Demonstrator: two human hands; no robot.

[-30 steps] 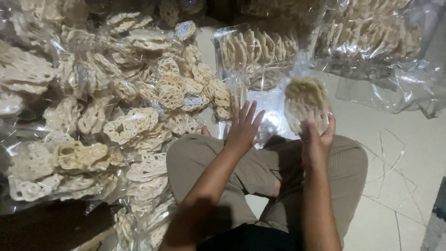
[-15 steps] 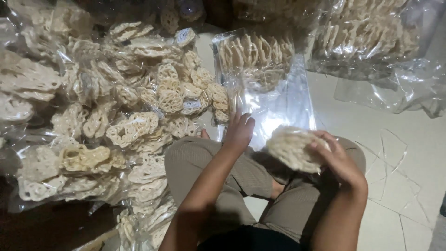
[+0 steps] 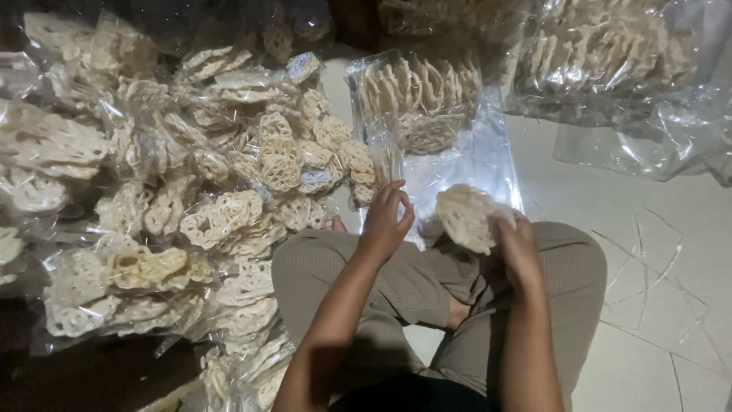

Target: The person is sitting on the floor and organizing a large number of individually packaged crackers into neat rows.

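I sit cross-legged on a tiled floor. My right hand (image 3: 517, 246) grips a stack of pale lattice-shaped crackers (image 3: 467, 216), held just above my right knee. My left hand (image 3: 385, 217) hovers with fingers spread over the near end of a clear plastic bag (image 3: 465, 164) lying flat on the floor before me. The far end of that bag holds a row of crackers standing on edge (image 3: 415, 99).
A large heap of sealed clear packs of the same crackers (image 3: 175, 191) fills the left side down to my left knee. Big clear sacks of loose crackers (image 3: 602, 53) lie at the top right. Loose plastic sheets (image 3: 648, 252) lie on the white tiles at right.
My right hand brought the cracker stack down from above the bag to my right knee, then shifted it back left toward the bag. My left hand stayed over the bag's near end.
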